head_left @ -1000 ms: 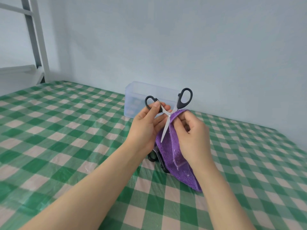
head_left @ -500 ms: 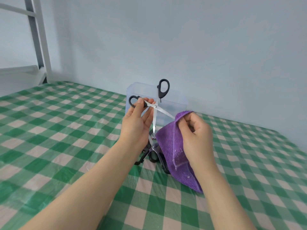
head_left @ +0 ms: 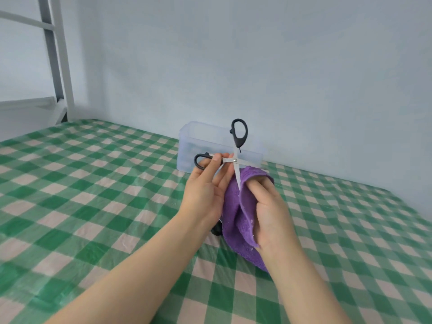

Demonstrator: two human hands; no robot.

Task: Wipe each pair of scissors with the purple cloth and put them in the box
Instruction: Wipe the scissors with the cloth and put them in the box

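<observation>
Between the two hands, lifted clear of the checked surface [head_left: 93, 183], a pair of scissors [head_left: 235, 160] is spread into a cross. The left hand [head_left: 205, 195] pinches the shank beside one black loop with thumb and fingertips; the other loop stands above that hand, and one blade points down into a fold of the purple cloth [head_left: 236, 220]. The right hand [head_left: 273, 211] has its fingers curled into the cloth and grips it, with the loose end hanging below the wrist. The scissors look light and rigid, with smooth steel that is probably slippery and edges that can cut, so the plastic loops or the shank near the pivot are the safe places to hold, and the soft, limp cloth should stay between fingers and blade. The clear box [head_left: 194, 146] stands just beyond both hands, open-topped, against the pale wall [head_left: 304, 66]. Below the left hand, a black handle [head_left: 216, 231] shows at the cloth's edge, likely further scissors, mostly hidden. A white metal frame [head_left: 63, 66] rises far beyond the left hand, well apart. Nothing lies between the hands and the box.
</observation>
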